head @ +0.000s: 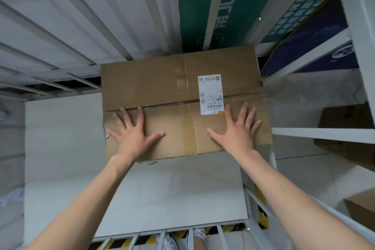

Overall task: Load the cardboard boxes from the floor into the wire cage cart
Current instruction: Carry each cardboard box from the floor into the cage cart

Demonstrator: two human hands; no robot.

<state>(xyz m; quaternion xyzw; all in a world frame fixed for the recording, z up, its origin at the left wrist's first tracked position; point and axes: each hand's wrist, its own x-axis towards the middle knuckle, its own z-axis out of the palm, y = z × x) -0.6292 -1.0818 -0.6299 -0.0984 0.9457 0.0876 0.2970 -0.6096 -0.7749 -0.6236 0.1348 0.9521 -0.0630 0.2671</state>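
A brown cardboard box (162, 85) with a white shipping label lies flat inside the white wire cage cart (316, 132), on its pale floor board, pushed toward the far right corner. My left hand (135, 130) lies flat on the near left part of the box top with fingers spread. On the near right part, just below the label, my right hand (236, 130) presses flat with spread fingers too. Neither hand curls round anything.
A green printed box (203, 10) and a dark blue box (316, 32) stand against the cage's far and right bars. More cardboard boxes (345, 119) lie outside the right bars. Bare cart floor (162, 193) lies near me; black-yellow tape marks the ground below.
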